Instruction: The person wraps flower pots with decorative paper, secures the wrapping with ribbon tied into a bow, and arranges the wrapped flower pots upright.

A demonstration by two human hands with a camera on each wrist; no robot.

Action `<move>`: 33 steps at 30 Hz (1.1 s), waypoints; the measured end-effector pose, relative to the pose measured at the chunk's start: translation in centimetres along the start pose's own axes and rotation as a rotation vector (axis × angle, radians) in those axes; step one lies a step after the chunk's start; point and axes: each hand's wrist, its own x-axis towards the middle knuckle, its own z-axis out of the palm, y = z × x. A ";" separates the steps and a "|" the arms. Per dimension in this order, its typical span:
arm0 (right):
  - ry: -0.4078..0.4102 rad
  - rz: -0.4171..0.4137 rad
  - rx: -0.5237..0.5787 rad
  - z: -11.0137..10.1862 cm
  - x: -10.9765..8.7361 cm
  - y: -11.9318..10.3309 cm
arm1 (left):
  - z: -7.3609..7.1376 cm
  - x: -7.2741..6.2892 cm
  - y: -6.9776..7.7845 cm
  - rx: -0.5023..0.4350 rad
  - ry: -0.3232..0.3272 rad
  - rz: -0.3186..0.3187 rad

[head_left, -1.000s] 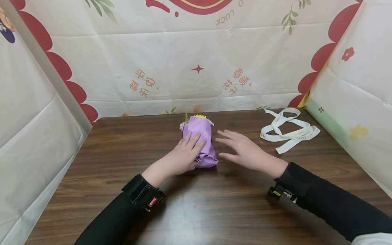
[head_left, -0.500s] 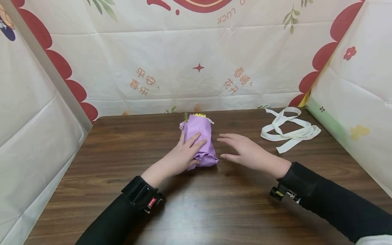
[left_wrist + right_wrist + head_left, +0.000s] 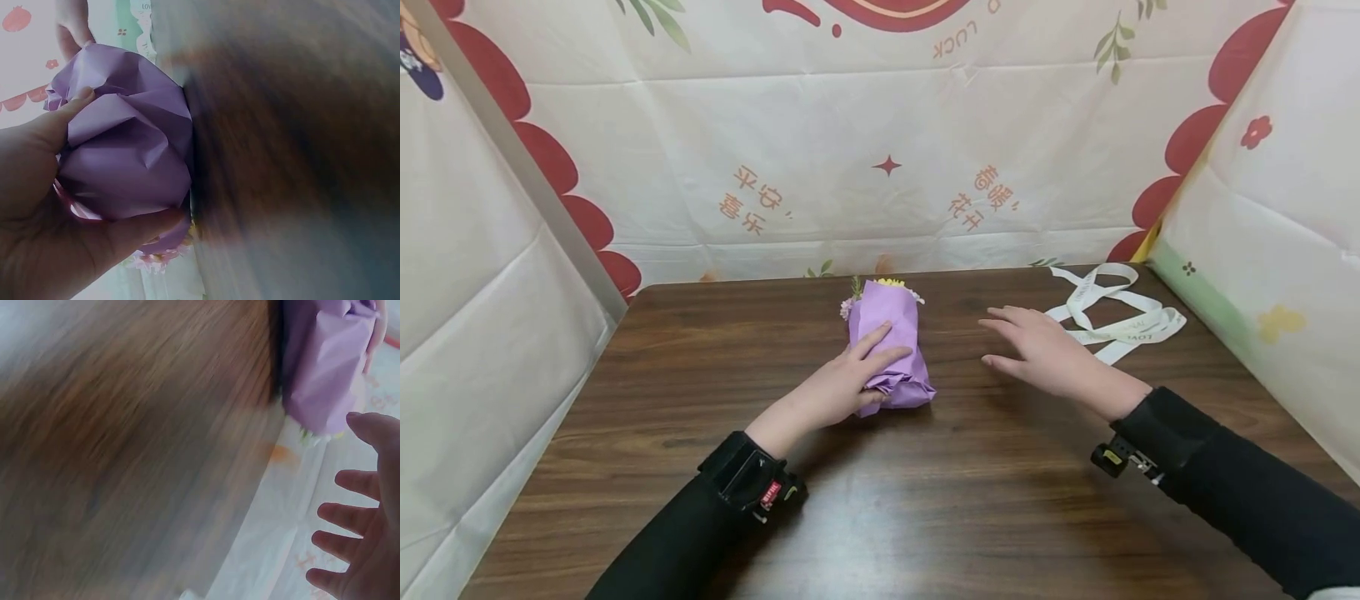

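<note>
A small bouquet [image 3: 889, 310] in purple wrapping paper lies near the far side of the table, yellow and pale pink flowers peeking out at its far end. My left hand [image 3: 831, 390] grips it from the left, fingers over the top; in the left wrist view the thumb and fingers reach along two sides of the crumpled lower end of the paper [image 3: 125, 150]. To the right of the bouquet, my right hand [image 3: 1048, 350] hovers over the table with its fingers spread and holds nothing. Its fingertips are apart from the bouquet, and the hand partly covers a white printed ribbon [image 3: 1153, 325].
The ribbon lies in loose loops at the table's far right corner. Brown wood grain covers the table [image 3: 880, 517]. A white printed cloth [image 3: 820, 133] with red scallops stands behind it, and more cloth closes off the left and right sides.
My right hand has moved right, away from the bouquet and toward the ribbon. My left hand stays on the bouquet, its fingers shifted slightly; the bouquet has hardly moved.
</note>
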 end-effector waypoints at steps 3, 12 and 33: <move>-0.008 0.021 -0.029 -0.1 -0.3 0.8 | 0.0 0.0 -0.2 -0.005 -0.001 -0.014; -0.008 0.094 -0.054 -0.6 -0.6 3.7 | 0.2 -0.2 -0.6 -0.068 -0.013 -0.017; -0.170 0.233 -0.018 -1.2 0.3 9.3 | 0.4 -0.1 -0.5 -0.151 0.033 -0.008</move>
